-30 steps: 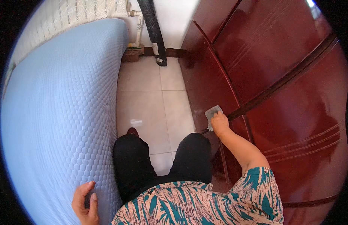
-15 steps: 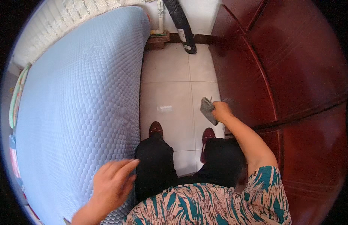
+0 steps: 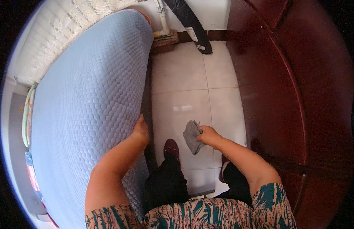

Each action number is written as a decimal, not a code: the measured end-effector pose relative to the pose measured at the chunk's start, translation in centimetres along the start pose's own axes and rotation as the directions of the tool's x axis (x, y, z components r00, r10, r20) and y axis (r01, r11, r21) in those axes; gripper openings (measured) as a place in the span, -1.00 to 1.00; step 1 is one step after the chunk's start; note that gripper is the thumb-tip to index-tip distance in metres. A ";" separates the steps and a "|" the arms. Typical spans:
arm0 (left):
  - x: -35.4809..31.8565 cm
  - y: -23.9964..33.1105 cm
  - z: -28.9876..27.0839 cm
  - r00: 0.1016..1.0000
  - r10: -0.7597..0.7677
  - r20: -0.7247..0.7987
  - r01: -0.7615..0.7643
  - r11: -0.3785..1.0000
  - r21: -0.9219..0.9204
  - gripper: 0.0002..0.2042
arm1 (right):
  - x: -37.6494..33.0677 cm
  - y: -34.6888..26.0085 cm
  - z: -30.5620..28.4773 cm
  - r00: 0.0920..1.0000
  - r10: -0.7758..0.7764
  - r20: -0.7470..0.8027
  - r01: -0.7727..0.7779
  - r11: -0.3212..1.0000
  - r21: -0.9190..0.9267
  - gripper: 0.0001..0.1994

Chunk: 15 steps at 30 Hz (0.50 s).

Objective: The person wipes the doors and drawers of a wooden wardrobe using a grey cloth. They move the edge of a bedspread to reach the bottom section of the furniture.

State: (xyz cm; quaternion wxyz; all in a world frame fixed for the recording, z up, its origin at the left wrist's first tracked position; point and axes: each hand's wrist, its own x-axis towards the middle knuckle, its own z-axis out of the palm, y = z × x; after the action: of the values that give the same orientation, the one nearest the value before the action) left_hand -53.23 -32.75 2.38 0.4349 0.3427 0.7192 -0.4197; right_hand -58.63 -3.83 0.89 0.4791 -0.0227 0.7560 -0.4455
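Observation:
My right hand pinches a folded grey cloth, which hangs over the tiled floor in front of my legs. On the other side, my left hand is at the near right edge of a light-blue quilted bed cover. Its thumb lies along the edge and the hand looks closed on the cover, though most of its fingers are hidden. Below that edge a dark strip of the bed's side shows.
A dark red glossy wooden cabinet lines the right side. At the far wall a long black wrapped roll leans beside a white pipe. Pale floor tiles run between bed and cabinet; folded bedding lies at the far left.
My left hand has moved forward from above the bed's near part to the edge of the cover. My right hand has brought the cloth left and nearer to me. The view has shifted slightly.

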 end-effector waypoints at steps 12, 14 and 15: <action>-20.0 -8.4 -9.2 0.755 -0.330 -0.566 -0.122 0.778 -0.617 -0.72 | 0.9 -1.7 2.3 0.995 -0.033 0.099 0.020 0.992 0.127 -0.76; -21.9 -9.1 -8.4 0.698 -0.499 -0.513 -0.034 0.692 -0.721 -0.80 | 2.1 -1.5 3.5 0.994 -0.102 0.034 0.097 0.988 0.116 -0.71; -22.5 -9.1 -8.4 0.686 -0.541 -0.487 -0.009 0.663 -0.749 -0.86 | 2.6 -1.3 4.2 0.991 -0.136 0.000 0.135 0.985 0.110 -0.68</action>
State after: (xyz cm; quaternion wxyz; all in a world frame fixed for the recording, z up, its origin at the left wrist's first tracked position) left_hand -55.17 -31.78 28.00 0.1655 0.1602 0.9728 -0.0234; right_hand -57.42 -8.58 -0.67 0.4509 -0.0493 0.7254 -0.5177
